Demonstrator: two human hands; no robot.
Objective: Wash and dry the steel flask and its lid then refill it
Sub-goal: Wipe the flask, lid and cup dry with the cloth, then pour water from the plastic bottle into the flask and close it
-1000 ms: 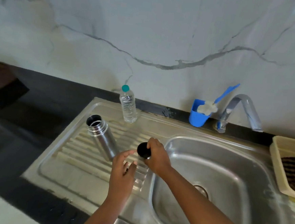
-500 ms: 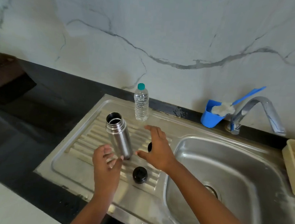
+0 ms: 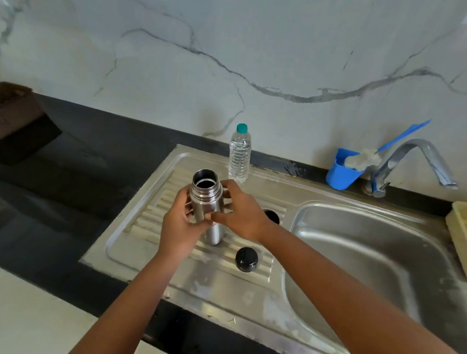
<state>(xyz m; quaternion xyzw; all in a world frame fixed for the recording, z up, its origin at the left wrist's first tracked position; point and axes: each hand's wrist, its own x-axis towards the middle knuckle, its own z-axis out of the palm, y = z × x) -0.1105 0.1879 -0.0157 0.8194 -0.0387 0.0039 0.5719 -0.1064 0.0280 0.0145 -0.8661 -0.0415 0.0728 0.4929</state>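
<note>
Both the left hand (image 3: pixel 179 225) and right hand (image 3: pixel 242 215) curl their fingers round the open cylindrical steel flask (image 3: pixel 207 205) upright on the ribbed steel drainboard (image 3: pixel 144 225), best carried level towards the basin.

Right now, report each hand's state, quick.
Left hand: closed around the steel flask, gripping its body.
Right hand: also holding the flask, fingers and thumb curled round it.

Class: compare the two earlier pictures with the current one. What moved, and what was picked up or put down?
The right hand let go of the black lid, now lying on the drainboard. Both hands, the left hand included, closed round the open steel flask. The water bottle, blue cup and tap stayed put.
</note>
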